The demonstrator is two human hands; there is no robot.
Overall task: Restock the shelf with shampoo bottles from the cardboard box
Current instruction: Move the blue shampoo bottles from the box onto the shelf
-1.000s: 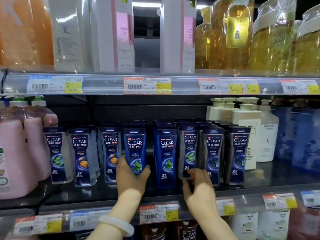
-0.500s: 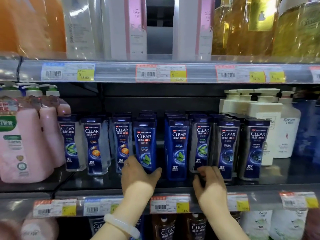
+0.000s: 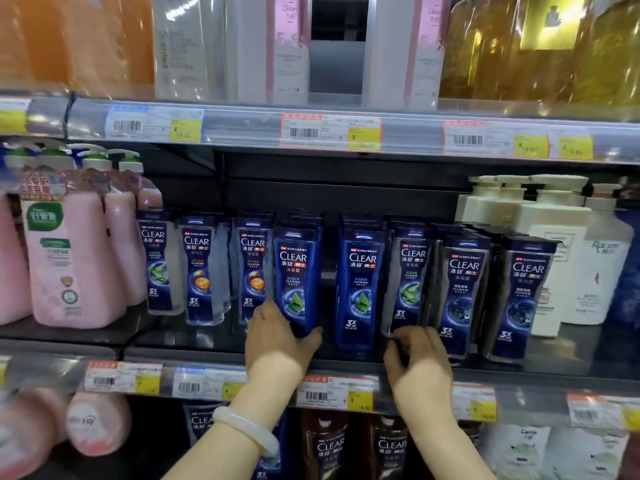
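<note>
A store shelf (image 3: 194, 344) at chest height holds a row of dark blue Clear shampoo bottles (image 3: 462, 292), standing upright several deep. To the left of the row stand pink pump bottles (image 3: 74, 261); to the right, white pump bottles (image 3: 550, 258) stand just beside the last blue one. The shelf above carries orange packs, pale pink-striped boxes (image 3: 287, 46) and amber bottles (image 3: 540, 46), all blurred. Price tags (image 3: 330, 131) with barcodes and yellow patches run along both shelf edges. Below, brown Clear bottles (image 3: 391, 448) show between the two forearms.

The left hand (image 3: 277, 336) reaches up from below, a pale bangle (image 3: 247, 429) on its wrist and a ring on one finger. Its fingers and thumb wrap the base of a blue shampoo bottle (image 3: 296, 282) near the middle of the row, at the front edge, with a dark gap to that bottle's right. The right hand (image 3: 417, 355) is raised beside it, fingers curled at the foot of a green-leaf bottle (image 3: 410, 285) further right, fingertips touching its lower edge. Whether it truly grips that bottle cannot be told. The cardboard box is out of view.
</note>
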